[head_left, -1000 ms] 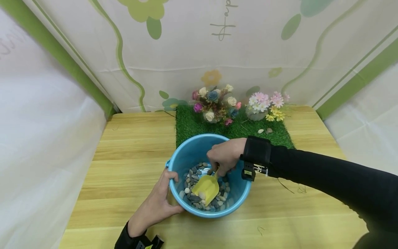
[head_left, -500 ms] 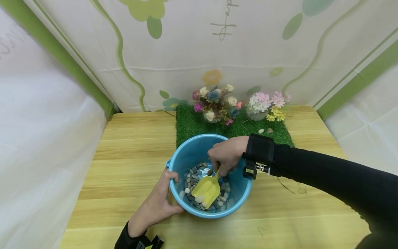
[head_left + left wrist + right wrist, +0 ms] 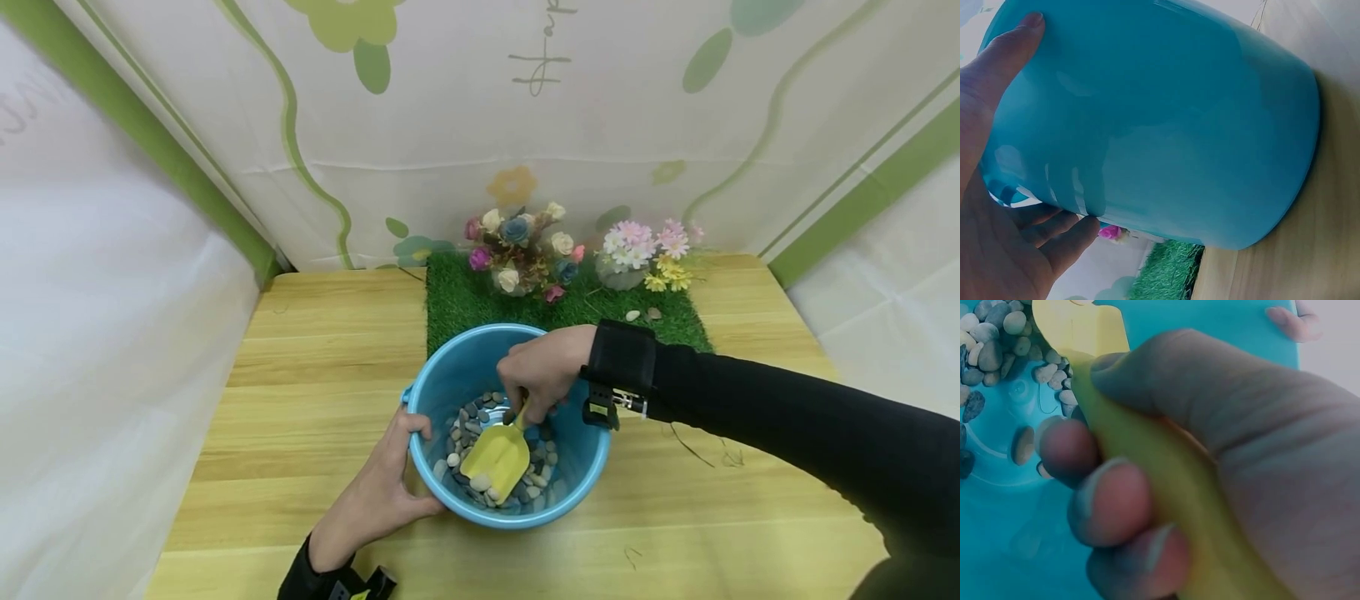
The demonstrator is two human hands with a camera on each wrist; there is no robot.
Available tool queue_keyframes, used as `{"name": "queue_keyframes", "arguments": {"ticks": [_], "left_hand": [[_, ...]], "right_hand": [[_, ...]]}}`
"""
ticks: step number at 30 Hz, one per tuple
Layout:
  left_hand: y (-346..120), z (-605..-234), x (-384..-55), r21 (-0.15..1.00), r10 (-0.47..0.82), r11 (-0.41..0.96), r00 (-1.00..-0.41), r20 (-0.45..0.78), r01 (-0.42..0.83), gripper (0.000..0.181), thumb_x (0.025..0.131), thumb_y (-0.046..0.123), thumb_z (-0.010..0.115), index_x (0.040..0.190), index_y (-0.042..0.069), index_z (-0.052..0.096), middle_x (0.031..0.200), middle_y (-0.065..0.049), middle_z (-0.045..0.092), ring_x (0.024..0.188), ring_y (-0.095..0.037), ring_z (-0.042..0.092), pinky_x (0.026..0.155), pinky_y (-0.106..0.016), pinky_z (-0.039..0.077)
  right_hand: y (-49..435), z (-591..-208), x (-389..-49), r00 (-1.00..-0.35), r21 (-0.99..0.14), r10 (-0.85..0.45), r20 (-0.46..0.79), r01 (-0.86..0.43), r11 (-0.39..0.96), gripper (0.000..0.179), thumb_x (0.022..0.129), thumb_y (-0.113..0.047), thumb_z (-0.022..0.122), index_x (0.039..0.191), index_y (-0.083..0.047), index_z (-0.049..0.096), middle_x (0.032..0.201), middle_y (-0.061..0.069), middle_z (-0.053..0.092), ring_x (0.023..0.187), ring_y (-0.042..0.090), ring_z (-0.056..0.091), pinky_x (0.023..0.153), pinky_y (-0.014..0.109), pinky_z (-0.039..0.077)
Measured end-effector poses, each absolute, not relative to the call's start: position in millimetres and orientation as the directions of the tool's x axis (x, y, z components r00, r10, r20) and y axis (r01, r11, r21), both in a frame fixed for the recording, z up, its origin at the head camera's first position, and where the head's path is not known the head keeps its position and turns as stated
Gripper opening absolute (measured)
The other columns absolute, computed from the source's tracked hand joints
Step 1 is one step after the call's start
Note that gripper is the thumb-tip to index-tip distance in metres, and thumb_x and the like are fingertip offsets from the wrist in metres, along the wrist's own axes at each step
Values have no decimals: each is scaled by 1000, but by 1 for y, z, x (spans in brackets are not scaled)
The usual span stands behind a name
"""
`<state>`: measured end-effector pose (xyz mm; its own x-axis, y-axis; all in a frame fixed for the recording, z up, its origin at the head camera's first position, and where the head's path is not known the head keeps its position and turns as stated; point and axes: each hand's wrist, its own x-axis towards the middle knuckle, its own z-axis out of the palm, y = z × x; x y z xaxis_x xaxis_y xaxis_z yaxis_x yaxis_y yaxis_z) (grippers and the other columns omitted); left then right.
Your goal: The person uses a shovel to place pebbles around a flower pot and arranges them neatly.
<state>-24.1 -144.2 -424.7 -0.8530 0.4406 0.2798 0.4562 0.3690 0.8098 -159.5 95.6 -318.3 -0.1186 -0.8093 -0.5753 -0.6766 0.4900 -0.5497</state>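
Note:
A blue bucket (image 3: 472,354) stands on the wooden table, slightly tilted toward the viewer's side as seen from above. Pebbles (image 3: 540,479) in grey, white and tan lie across its bottom. My right hand (image 3: 547,367) reaches inside and grips the handle of a yellow toy shovel (image 3: 498,458); in the right wrist view the fingers and thumb wrap that handle (image 3: 1166,481). The blade rests among the pebbles, a pale pebble (image 3: 481,482) at its front edge. My left hand (image 3: 382,483) holds the bucket's left side, with a finger hooked over the rim and the thumb along the outer wall (image 3: 1166,125).
Behind the bucket lies a green turf mat (image 3: 457,308) bearing a rose arrangement (image 3: 525,250) and a pot of daisies (image 3: 637,254). Two small stones (image 3: 642,315) sit on the mat. Patterned curtains (image 3: 450,108) surround the wooden table (image 3: 315,375).
The shovel has shifted slightly in the bucket, and the pale pebble at its blade has moved a little toward the left. The left hand keeps its hold on the bucket.

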Motion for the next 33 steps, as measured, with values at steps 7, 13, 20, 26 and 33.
{"name": "queue_keyframes", "arguments": {"ticks": [7, 13, 20, 26, 33], "left_hand": [[-144, -425, -24, 808, 442, 367, -851, 284, 461, 71, 64, 40, 81, 110, 19, 31, 146, -10, 22, 129, -31, 28, 94, -49, 39], [-144, -424, -23, 805, 445, 366, -848, 289, 467, 71, 64, 36, 82, 110, 19, 31, 145, -11, 23, 129, -31, 28, 94, -50, 39], [-144, -424, -23, 806, 445, 368, -849, 285, 464, 69, 66, 40, 80, 110, 19, 31, 146, -10, 23, 129, -31, 28, 94, -49, 38], [-144, -424, -24, 807, 443, 363, -848, 290, 465, 70, 65, 39, 81, 110, 19, 31, 145, -10, 23, 129, -31, 29, 93, -49, 39], [-144, -425, -24, 811, 441, 364, -851, 284, 458, 70, 64, 37, 82, 110, 19, 31, 145, -10, 23, 129, -30, 29, 93, -48, 40]], "right_hand": [[96, -316, -161, -107, -568, -822, -560, -673, 474, 29, 88, -19, 62, 59, -21, 63, 52, -6, 54, 44, 12, 49, 43, 22, 40], [97, -316, -162, -92, -588, -833, -546, -666, 459, 32, 88, -19, 62, 57, -20, 61, 51, -6, 53, 43, 13, 48, 42, 23, 40], [98, -315, -163, -74, -603, -844, -531, -666, 438, 29, 88, -20, 62, 60, -21, 63, 51, -7, 53, 44, 13, 49, 43, 23, 41], [97, -316, -164, -73, -613, -858, -508, -669, 420, 22, 87, -17, 62, 68, -25, 68, 53, -9, 54, 44, 12, 49, 43, 23, 42], [100, -316, -166, -49, -626, -864, -500, -669, 400, 22, 88, -18, 61, 68, -25, 67, 53, -9, 51, 44, 12, 47, 43, 23, 41]]}}
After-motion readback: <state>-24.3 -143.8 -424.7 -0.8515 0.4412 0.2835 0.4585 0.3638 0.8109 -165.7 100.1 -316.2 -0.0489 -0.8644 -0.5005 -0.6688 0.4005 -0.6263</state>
